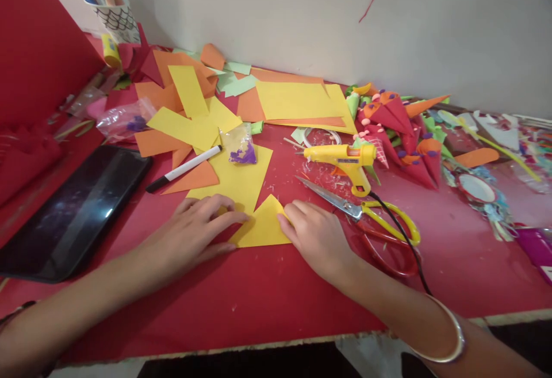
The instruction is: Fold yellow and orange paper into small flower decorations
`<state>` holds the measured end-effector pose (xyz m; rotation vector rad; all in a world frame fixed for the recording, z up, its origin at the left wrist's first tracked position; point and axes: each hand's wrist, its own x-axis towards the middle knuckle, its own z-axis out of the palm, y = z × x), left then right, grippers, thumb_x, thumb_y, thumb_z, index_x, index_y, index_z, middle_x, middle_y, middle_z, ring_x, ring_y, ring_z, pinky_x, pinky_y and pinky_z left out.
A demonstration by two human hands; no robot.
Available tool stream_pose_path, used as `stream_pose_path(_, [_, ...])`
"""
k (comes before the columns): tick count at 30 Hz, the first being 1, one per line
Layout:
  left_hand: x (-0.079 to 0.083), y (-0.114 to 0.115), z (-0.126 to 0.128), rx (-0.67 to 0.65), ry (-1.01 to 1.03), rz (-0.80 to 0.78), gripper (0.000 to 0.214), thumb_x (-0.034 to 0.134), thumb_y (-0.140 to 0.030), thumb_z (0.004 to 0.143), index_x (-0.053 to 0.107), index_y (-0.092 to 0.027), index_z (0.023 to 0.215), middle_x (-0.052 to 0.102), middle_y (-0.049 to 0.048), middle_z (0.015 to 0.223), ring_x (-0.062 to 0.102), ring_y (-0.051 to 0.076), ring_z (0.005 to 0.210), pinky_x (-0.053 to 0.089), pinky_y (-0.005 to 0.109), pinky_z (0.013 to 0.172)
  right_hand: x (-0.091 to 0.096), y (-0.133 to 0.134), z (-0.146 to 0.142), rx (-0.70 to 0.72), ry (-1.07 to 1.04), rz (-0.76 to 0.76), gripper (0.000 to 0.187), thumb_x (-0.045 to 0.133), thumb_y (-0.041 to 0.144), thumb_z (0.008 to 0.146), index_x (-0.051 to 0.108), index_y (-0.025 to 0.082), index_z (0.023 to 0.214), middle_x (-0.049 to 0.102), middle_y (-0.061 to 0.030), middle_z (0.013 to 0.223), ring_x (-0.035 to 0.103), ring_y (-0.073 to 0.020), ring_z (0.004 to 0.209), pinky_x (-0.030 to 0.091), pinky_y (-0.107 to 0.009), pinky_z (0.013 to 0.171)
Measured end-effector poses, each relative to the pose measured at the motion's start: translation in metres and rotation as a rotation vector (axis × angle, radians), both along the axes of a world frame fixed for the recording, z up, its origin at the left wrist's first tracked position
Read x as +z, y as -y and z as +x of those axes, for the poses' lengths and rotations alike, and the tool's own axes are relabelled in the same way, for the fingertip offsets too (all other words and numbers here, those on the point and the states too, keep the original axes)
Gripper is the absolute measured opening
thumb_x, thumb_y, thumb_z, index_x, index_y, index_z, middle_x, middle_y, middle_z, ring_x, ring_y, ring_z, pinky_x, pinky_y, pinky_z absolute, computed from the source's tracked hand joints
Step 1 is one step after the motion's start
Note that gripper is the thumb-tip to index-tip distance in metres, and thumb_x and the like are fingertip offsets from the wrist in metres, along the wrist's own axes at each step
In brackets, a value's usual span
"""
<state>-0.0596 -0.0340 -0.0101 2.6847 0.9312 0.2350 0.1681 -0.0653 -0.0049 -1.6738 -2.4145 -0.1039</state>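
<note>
A small yellow paper piece (264, 227) with a pointed top lies near the front of the red table. My left hand (202, 225) rests flat at its left side, fingers apart, partly over a larger yellow sheet (241, 179) behind. At the piece's right edge, my right hand (313, 231) pinches the paper between thumb and curled fingers. Scissors (360, 208) with yellow and red handles lie just right of that hand. Behind them is a yellow glue gun (340, 159) with a black cord. A black-capped white marker (185, 168) lies beyond my left hand.
A black phone (77, 211) lies at left. Yellow strips (185, 130) and orange scraps are piled behind, beside a small bag of purple bits (242, 145). Red paper cones (401, 130) stand back right. A pencil cup (118, 18) is at the wall; the table's front edge (241, 350) runs below.
</note>
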Motion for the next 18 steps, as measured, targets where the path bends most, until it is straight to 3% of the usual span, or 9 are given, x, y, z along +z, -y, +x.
stream_pose_path(4, [0.006,-0.02,-0.002,-0.227,-0.067,0.021,0.045,0.045,-0.029,0.085,0.034,-0.04,0.127,0.044,0.0053,0.12,0.047,0.022,0.104,0.038,0.034,0.082,0.002,-0.001,-0.001,-0.02,0.017,-0.048,0.028,0.038,0.019,0.084,0.051,0.017,0.06,0.052,-0.0003,0.056,0.043,-0.0103,0.049,0.017,-0.026,0.046])
stream_pose_path(8, [0.018,-0.032,0.0,-0.358,-0.1,-0.012,0.045,0.045,-0.031,0.085,0.034,-0.038,0.128,0.039,0.0044,0.13,0.046,0.021,0.107,0.037,0.034,0.087,0.003,-0.001,-0.002,-0.039,0.045,-0.07,0.025,0.041,0.017,0.083,0.051,0.017,0.061,0.054,0.0,0.058,0.045,-0.0102,0.05,0.016,-0.026,0.046])
stream_pose_path(12, [0.025,-0.025,0.012,-0.395,-0.102,0.047,0.041,0.042,-0.031,0.086,0.037,-0.038,0.127,0.039,-0.0006,0.134,0.044,0.021,0.111,0.031,0.035,0.094,0.005,0.0,-0.002,-0.032,0.052,-0.072,0.023,0.042,0.019,0.084,0.052,0.016,0.063,0.055,-0.0003,0.059,0.049,-0.0107,0.053,0.018,-0.026,0.046])
stream_pose_path(15, [0.025,-0.015,0.021,-0.501,-0.124,0.042,0.046,0.037,-0.04,0.087,0.029,-0.033,0.132,0.034,-0.0012,0.138,0.035,0.021,0.122,0.019,0.037,0.103,0.005,0.0,-0.002,-0.019,0.053,-0.077,0.022,0.043,0.018,0.083,0.052,0.016,0.064,0.056,-0.0005,0.06,0.051,-0.0114,0.055,0.02,-0.026,0.047])
stream_pose_path(18, [0.023,-0.012,0.024,-0.522,-0.133,0.002,0.056,0.035,-0.05,0.085,0.022,-0.03,0.135,0.031,0.0,0.14,0.031,0.021,0.125,0.012,0.037,0.105,0.005,0.0,-0.003,-0.024,0.053,-0.068,0.021,0.044,0.016,0.082,0.052,0.016,0.062,0.056,-0.0002,0.059,0.051,-0.0114,0.054,0.021,-0.025,0.047])
